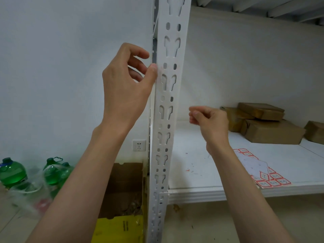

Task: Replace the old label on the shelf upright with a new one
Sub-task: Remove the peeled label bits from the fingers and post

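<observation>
The white slotted shelf upright (167, 106) runs top to bottom through the middle of the view. My left hand (126, 85) is beside its left edge, thumb tip pressed on the upright's face where a faint pale residue patch shows; the other fingers curl apart behind. My right hand (208, 120) hovers right of the upright with fingers pinched together; whether a scrap is between them I cannot tell. A sheet of red-bordered labels (263, 171) lies on the white shelf board (201, 165), partly hidden by my right forearm.
Brown wrapped parcels (266, 125) are stacked at the back right of the shelf. Left of the upright stand green plastic bottles (12, 172), an open cardboard box (122, 188) with a yellow flap, and a wall socket (139, 145).
</observation>
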{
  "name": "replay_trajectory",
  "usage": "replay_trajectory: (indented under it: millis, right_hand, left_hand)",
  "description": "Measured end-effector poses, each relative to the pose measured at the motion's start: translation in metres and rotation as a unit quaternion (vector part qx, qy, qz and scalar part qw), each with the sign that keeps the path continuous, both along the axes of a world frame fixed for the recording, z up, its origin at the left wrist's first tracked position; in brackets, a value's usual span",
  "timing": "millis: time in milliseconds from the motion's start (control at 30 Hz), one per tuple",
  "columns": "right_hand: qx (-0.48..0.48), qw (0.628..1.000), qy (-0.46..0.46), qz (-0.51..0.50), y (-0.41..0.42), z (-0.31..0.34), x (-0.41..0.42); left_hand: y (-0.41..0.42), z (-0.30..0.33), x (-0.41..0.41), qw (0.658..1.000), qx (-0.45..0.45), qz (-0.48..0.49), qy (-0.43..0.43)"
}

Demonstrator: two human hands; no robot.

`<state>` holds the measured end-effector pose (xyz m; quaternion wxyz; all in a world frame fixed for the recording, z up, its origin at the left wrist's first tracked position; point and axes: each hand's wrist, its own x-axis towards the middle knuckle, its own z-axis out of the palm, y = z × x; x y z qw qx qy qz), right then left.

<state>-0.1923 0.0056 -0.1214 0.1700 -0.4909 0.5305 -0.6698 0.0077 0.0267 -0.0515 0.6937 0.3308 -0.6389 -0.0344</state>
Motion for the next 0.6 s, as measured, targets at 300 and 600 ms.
replay_trajectory:
  millis: [300,600]
  right_hand:
    - [0.291,0.938,0.186,-0.03,-0.013,-0.066,-0.035]
    - [0.371,0.905,0.211,0.0,-0.016,-0.077,-0.039]
  left_hand:
    - [-0.005,0.0,-0.004,1.0,0.011,0.0,0.012]
    - [-0.002,0.002,-0.011,1.0,-0.022,0.01,0.015]
